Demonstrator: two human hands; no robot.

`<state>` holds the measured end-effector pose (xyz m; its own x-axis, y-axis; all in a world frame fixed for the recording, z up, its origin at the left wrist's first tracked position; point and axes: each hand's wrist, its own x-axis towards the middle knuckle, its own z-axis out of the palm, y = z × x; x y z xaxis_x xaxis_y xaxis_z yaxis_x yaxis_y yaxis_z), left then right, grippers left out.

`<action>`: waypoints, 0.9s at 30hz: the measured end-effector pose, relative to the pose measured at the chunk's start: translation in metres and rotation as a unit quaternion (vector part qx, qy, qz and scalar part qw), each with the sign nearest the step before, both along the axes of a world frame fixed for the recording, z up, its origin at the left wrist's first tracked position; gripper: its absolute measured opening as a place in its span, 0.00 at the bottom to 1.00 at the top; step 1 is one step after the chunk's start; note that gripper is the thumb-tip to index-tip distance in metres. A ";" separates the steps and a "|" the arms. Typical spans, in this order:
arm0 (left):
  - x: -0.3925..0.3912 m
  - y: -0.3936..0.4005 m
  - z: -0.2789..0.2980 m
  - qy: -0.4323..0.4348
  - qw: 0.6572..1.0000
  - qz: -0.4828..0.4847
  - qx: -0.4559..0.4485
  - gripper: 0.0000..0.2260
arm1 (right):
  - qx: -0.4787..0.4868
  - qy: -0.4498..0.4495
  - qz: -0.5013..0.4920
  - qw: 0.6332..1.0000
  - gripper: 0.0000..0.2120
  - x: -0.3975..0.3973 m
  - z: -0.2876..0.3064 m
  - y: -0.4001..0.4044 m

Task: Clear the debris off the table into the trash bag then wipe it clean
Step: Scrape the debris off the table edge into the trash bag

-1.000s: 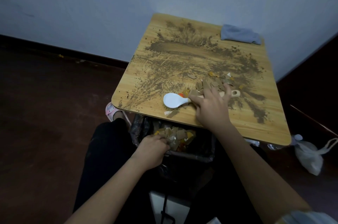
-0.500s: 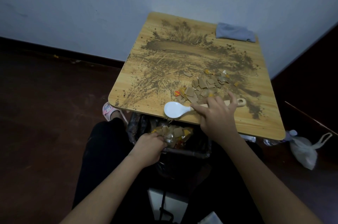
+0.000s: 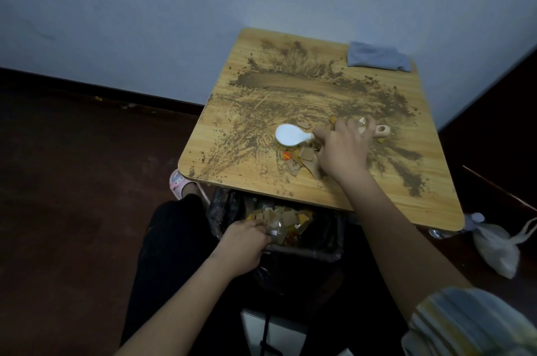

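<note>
My right hand [image 3: 343,149] reaches over the near edge of the wooden table [image 3: 377,204], palm down, fingers curled over the wooden handle of a white-headed scoop [image 3: 292,135] that lies crosswise toward the right edge. Just nearer me, beside my palm, sits one small heap of cardboard and paper scraps [image 3: 299,159], touching the scoop's head. Brown dirt [image 3: 279,85] is smeared across most of the tabletop. My left hand [image 3: 244,242] hangs below the near edge, fingers curled round the rim of the black trash bag [image 3: 319,242], which already holds scraps. One folded grey cloth [image 3: 377,57] lies at the far right corner. A white plastic bag [image 3: 497,248] sits on the floor to the right.
</note>
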<state>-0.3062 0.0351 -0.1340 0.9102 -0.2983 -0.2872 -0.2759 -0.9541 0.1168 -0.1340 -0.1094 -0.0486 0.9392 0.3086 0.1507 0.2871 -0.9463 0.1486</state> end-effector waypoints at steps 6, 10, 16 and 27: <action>0.001 0.003 0.000 -0.003 1.000 -0.002 0.006 0.13 | 0.039 -0.024 0.063 0.997 0.14 -0.016 -0.007 -0.026; 0.002 0.003 0.000 -0.005 1.000 0.002 0.003 0.14 | 0.088 -0.032 0.013 0.996 0.16 -0.011 -0.005 -0.028; 0.001 0.003 0.001 0.000 1.000 0.009 0.006 0.14 | 0.043 0.009 -0.006 0.999 0.17 -0.009 -0.008 -0.021; 0.000 0.003 0.000 -0.012 1.000 0.004 0.006 0.14 | 0.074 -0.009 0.039 0.997 0.17 -0.034 -0.009 -0.040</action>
<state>-0.3062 0.0376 -0.1335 0.9191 -0.2883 -0.2685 -0.2717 -0.9574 0.0979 -0.1676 -0.1494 -0.0575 0.9103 0.3530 0.2164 0.3583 -0.9335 0.0157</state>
